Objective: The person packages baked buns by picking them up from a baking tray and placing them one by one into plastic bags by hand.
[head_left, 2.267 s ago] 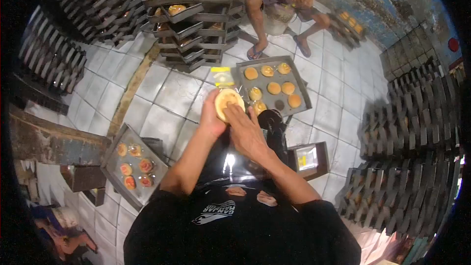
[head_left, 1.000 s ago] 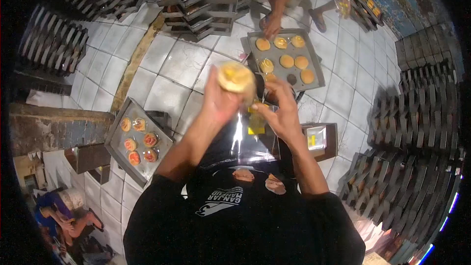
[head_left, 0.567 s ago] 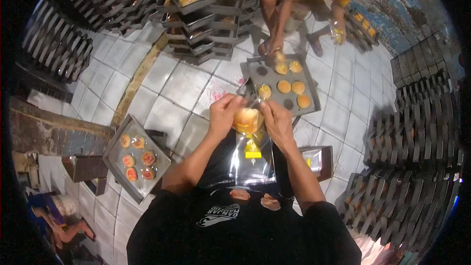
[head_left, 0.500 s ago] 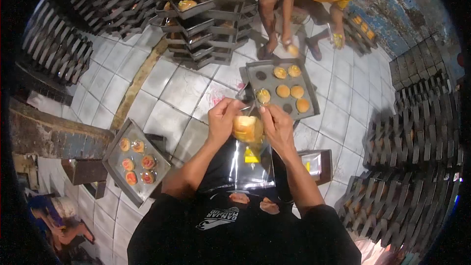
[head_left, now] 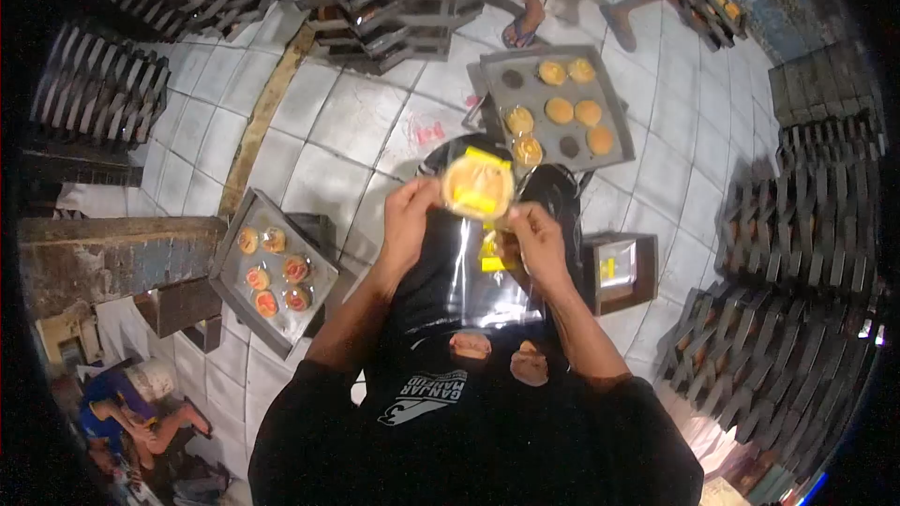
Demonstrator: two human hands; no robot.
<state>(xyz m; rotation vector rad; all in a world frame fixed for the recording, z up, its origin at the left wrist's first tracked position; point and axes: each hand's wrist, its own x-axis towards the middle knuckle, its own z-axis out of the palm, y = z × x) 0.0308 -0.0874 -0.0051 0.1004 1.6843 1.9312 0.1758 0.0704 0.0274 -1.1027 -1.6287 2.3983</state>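
Observation:
A round golden bun in a clear wrapper with yellow printed bands is held up above my lap, slightly blurred. My left hand pinches the wrapper at its left side. My right hand pinches the lower right edge of the same wrapper. Beneath them, clear plastic wrappers with yellow labels lie across my lap. Beyond my knees a metal tray holds several golden buns, some of them shiny as if wrapped.
A second tray at the left holds several red-topped buns. At the right stands a box with labelled wrappers. Stacked trays line the right side, with more at upper left. A co-worker's foot is beyond the front tray; another person sits lower left.
The wrapped bun has been raised and turned, so its round face and yellow bands show. My hands have moved slightly apart. The view has tilted down, cutting off the co-worker's upper body.

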